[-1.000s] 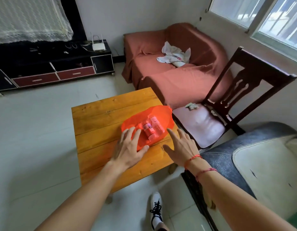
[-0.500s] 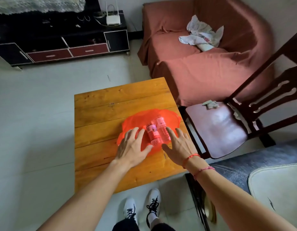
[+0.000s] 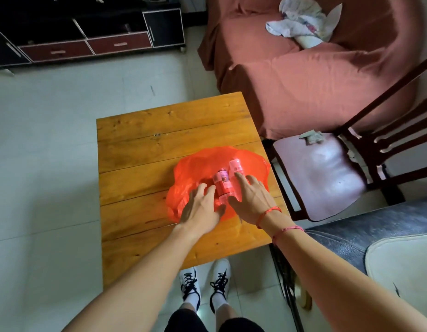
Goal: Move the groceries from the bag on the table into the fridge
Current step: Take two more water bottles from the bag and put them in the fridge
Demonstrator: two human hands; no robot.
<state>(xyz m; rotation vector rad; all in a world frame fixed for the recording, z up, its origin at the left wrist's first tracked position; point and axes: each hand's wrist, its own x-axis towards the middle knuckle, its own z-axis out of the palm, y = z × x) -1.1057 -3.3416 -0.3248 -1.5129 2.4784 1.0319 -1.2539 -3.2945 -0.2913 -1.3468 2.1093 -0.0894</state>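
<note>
Orange translucent plastic bag (image 3: 195, 164) lies flattened on the right half of the wooden plank table (image 3: 160, 130). Its right side reaches the table edge beside the dark wooden chair (image 3: 322, 173). Inside it are the left pink-labelled clear bottle (image 3: 222, 185) and the right pink-labelled clear bottle (image 3: 236, 167), lying side by side, touching.

Left hand (image 3: 200, 209) is flat on the bag, fingers straight and spread, tips just beside the left bottle, gripping nothing. Right hand (image 3: 253, 200) has its fingers spread over the right bottle, not curled round it.

Bare tabletop left of and beyond the bag. Rust-red covered sofa (image 3: 303, 75) is near the far right corner.

Versus 0.5 s ago: both hands have closed in on the bottles; bag unmoved.
</note>
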